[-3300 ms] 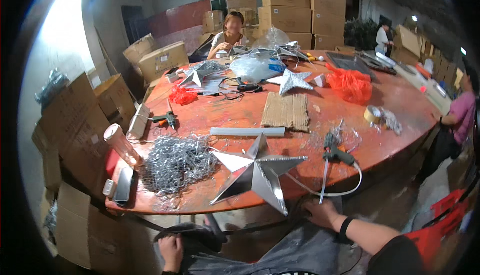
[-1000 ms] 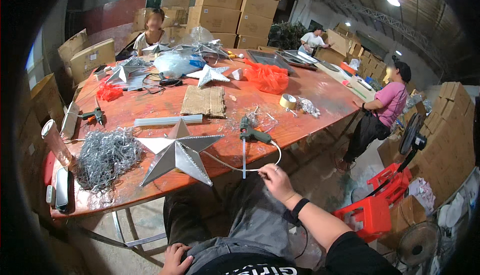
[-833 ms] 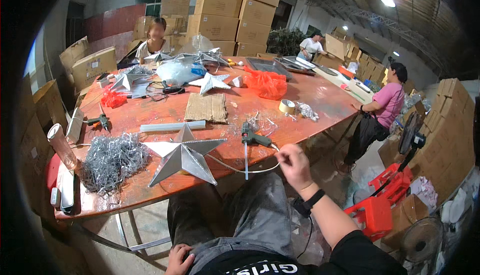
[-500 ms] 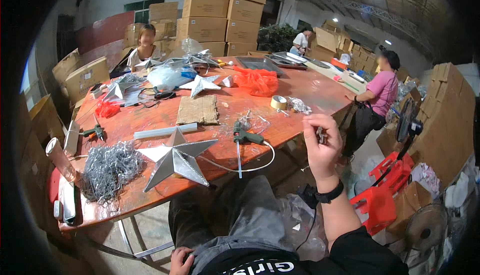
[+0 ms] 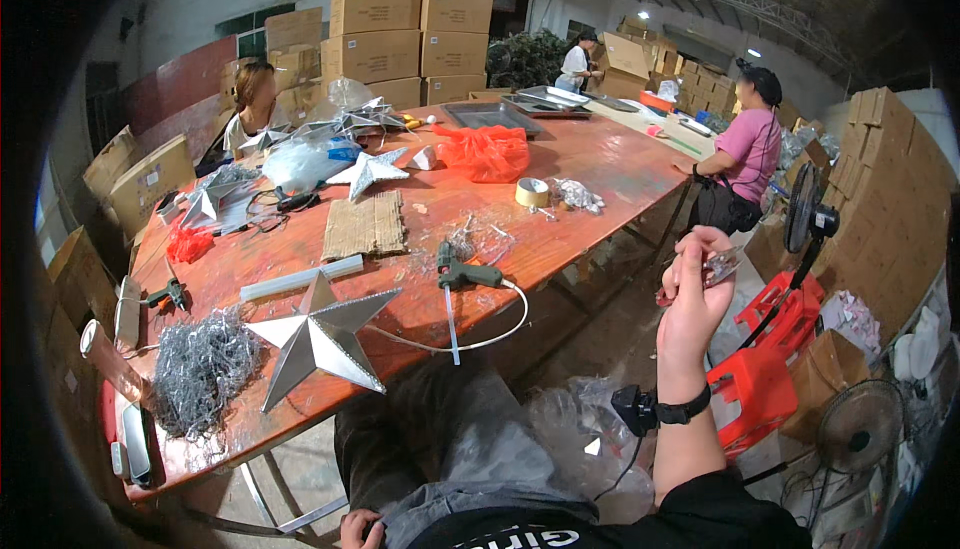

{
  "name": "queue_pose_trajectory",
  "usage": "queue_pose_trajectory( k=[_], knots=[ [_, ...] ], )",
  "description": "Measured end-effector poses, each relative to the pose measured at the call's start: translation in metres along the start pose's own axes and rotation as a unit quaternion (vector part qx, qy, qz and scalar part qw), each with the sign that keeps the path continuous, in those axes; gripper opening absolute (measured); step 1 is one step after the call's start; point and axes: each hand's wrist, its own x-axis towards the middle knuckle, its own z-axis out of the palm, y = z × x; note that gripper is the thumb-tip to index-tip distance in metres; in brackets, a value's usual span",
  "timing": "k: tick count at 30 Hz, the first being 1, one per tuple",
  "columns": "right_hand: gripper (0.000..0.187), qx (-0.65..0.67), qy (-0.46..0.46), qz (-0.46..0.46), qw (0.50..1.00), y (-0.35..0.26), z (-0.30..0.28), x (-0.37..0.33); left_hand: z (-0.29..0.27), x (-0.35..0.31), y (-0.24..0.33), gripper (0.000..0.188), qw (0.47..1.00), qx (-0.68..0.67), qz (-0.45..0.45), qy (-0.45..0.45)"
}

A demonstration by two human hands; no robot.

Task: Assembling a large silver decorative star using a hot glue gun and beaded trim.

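Observation:
My right hand is raised off the table's right side, its fingers closed round a small shiny, silvery piece whose kind I cannot make out. At the lower edge my left hand rests on my lap, fingers loosely apart and nothing seen in them; part of it is cut off. A large silver star lies at the table's near edge. Beyond it to the right stands a green glue gun with a clear glue stick and white cord. Silver tinsel is heaped to the star's left.
The red-topped table also bears cardboard, a tape roll, a red plastic bag and a second glue gun. Red stools and fans stand right. Three people are around; cartons are stacked behind.
My right hand has moved right and slightly down and turned, showing more of the silvery piece. The view has swung right, so the table sits further left. My left hand stays on my lap.

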Motion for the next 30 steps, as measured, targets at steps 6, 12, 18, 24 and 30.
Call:
queue_pose_trajectory(
  k=[6, 12, 18, 24, 30],
  knots=[
    [0.011, 0.065, 0.005, 0.092, 0.994, 0.02, -0.01, -0.003, 0.002, -0.001, -0.003, 0.015, 1.0, -0.012, -0.01, 0.017],
    [0.011, -0.027, -0.002, 0.103, 0.994, 0.034, -0.01, -0.023, 0.007, 0.0, -0.006, 0.011, 0.999, 0.0, 0.024, 0.045],
    [0.013, -0.163, -0.023, 0.076, 0.983, 0.061, -0.003, -0.029, 0.008, -0.001, -0.01, 0.01, 0.997, 0.006, 0.001, 0.071],
    [0.012, -0.114, -0.043, 0.091, 0.988, 0.082, 0.018, -0.032, 0.01, 0.005, -0.001, 0.009, 0.972, -0.159, -0.162, 0.055],
    [0.016, -0.034, -0.031, 0.193, 0.98, 0.086, 0.035, -0.044, 0.012, 0.006, -0.004, 0.006, 0.97, -0.158, -0.175, 0.059]
  ],
)
